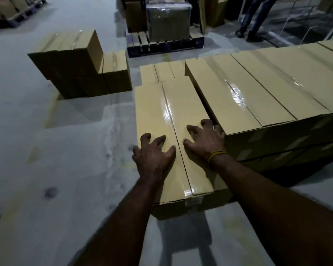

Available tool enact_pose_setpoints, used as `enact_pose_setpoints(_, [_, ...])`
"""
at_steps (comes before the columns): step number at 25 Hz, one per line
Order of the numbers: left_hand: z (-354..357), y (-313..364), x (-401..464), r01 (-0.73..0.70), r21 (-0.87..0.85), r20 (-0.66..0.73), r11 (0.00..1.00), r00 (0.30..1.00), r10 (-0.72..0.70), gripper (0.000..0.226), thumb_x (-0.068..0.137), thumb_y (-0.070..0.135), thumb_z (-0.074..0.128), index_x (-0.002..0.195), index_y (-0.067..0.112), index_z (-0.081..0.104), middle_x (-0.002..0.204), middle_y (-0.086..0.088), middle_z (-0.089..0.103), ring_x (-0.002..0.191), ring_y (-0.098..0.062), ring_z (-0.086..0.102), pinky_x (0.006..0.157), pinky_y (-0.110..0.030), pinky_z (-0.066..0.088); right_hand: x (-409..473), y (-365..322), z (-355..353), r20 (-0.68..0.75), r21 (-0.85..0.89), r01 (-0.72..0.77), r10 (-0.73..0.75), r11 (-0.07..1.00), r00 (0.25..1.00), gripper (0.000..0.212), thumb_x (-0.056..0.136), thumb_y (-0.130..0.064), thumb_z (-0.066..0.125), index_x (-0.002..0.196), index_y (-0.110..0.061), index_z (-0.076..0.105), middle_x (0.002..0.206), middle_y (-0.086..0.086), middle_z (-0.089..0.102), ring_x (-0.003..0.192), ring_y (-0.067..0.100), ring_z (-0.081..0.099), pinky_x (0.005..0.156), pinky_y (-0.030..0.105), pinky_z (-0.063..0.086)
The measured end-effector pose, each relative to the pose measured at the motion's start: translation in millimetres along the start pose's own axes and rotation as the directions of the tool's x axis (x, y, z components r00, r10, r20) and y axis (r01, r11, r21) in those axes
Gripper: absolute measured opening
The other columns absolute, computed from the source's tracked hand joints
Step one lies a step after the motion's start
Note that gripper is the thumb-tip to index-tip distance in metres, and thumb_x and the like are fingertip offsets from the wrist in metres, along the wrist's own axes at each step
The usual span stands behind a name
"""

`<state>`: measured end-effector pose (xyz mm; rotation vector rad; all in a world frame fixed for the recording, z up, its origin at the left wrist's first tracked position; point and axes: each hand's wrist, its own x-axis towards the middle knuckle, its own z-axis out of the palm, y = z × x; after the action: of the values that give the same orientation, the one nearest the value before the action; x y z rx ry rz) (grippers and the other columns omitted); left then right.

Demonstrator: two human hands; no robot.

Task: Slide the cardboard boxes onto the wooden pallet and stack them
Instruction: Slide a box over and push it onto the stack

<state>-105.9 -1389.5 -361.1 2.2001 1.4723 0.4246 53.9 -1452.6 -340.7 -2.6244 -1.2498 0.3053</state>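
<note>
Hands spread flat, holding nothing: left hand [154, 152] & right hand [204, 139] press the taped cardboard box [167, 116] top (fingers splayed), box on floor [46, 150], touching the stacked boxes [267, 89] just right of right hand.

We stand on a grey concrete floor [46, 141], scuffed and stained, with a faint yellow line [53, 104] painted across it; the light is dim and cool; a person's legs [255, 18] show at the far right.
</note>
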Motion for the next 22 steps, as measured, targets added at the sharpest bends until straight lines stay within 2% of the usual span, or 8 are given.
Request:
enact_pose_setpoints(5, [11.2,19.5,20.3,-0.016,0.050,0.066,0.999,0.998,0.013,0.065,0.083,0.063,0.061,0.140,0.036,0.051,0.156,0.003,0.023,0.135,-0.040,0.027,0.107,-0.049,0.030,23.2,16.3,3.8,0.086,-0.001,-0.006,0.006,1.000,0.996,0.062,0.088,-0.058,0.055,0.146,-0.043,0.037,0.156,0.007,0.018,0.144,0.039,0.014,0.113,0.057,0.020])
enact_pose_setpoints(10, [6.0,16.4,35.3,-0.061,0.108,0.188,0.992,0.981,0.040,0.071,0.083,0.066,0.062,0.145,0.039,0.042,0.161,0.002,0.015,0.139,-0.043,0.022,0.107,-0.051,0.031,3.8,37.0,-1.2,0.160,-0.087,0.205,-0.189,0.975,0.969,0.062,0.093,-0.061,0.047,0.149,-0.041,0.030,0.161,0.003,0.015,0.150,0.030,0.001,0.118,0.059,0.000])
enact_pose_setpoints(14, [-4.9,17.7,28.5,-0.122,0.132,0.366,0.984,0.928,0.066,0.088,0.078,0.067,0.066,0.152,0.041,0.027,0.165,-0.002,0.000,0.147,-0.045,-0.002,0.112,-0.063,0.021,-40.0,59.0,-10.6,0.237,-0.008,0.335,-0.323,0.942,0.916,0.073,0.083,-0.076,0.047,0.148,-0.047,0.029,0.162,-0.001,0.012,0.148,0.023,0.015,0.120,0.054,0.014])
enact_pose_setpoints(17, [-11.3,20.5,5.0,-0.164,0.143,0.469,0.976,0.880,0.079,0.097,0.072,0.066,0.073,0.152,0.043,0.025,0.165,-0.002,-0.006,0.149,-0.040,-0.009,0.113,-0.066,0.017,-65.3,66.4,-16.7,0.359,-0.041,0.401,-0.361,0.915,0.861,0.083,0.076,-0.082,0.049,0.148,-0.050,0.024,0.163,-0.002,0.008,0.148,0.025,0.015,0.119,0.053,0.017])
enact_pose_setpoints(19, [-14.2,21.9,-18.2,-0.230,0.186,0.544,0.955,0.834,0.095,0.100,0.070,0.065,0.075,0.152,0.046,0.021,0.165,-0.001,-0.010,0.149,-0.038,-0.011,0.113,-0.068,0.014,-83.2,66.4,-19.0,0.409,-0.070,0.430,-0.367,0.900,0.835,0.083,0.077,-0.076,0.057,0.148,-0.050,0.023,0.163,0.000,0.007,0.148,0.026,0.014,0.119,0.051,0.019])
enact_pose_setpoints(22, [-18.6,20.5,-51.4,-0.332,0.254,0.634,0.908,0.767,0.103,0.103,0.072,0.056,0.079,0.151,0.051,0.013,0.164,0.000,-0.014,0.149,-0.038,-0.011,0.112,-0.071,0.016,-105.8,63.0,-17.4,0.371,-0.169,0.436,-0.353,0.884,0.859,0.072,0.088,-0.047,0.063,0.150,-0.043,0.025,0.161,0.006,0.014,0.145,0.028,0.022,0.114,0.049,0.032])
